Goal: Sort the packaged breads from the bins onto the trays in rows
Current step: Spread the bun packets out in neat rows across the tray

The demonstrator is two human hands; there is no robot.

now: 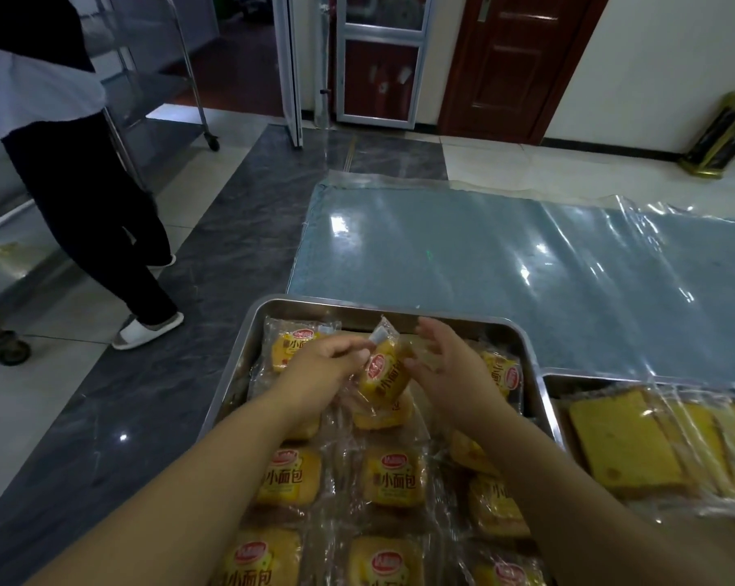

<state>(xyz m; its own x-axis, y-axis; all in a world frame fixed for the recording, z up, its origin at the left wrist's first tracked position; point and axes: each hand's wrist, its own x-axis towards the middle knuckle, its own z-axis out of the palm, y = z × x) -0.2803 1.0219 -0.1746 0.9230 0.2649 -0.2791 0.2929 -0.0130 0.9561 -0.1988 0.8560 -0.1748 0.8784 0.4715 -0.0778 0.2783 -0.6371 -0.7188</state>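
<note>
Pinching a packaged bread (383,374) at centre frame, the left hand (327,370) lifts it above the metal tray (399,311); the right hand (450,365) hovers beside, fingers spread.

One view only, from the camera on my head. It looks forward and steeply down, wide-angle, so straight lines bow toward the edges. Both my forearms run up from the bottom edge into the middle. Nearest and largest is the steel tray (272,315) right under me, cut off by the bottom edge. A second tray (548,387) sits at near right, cropped by the right edge. Mid-distance: a plastic-covered blue mat (505,268) on the floor. Far end: a brown door (514,65) and a glazed door (380,61). Far left: another person's legs (95,230) beside a wheeled steel cart (154,90).
</note>
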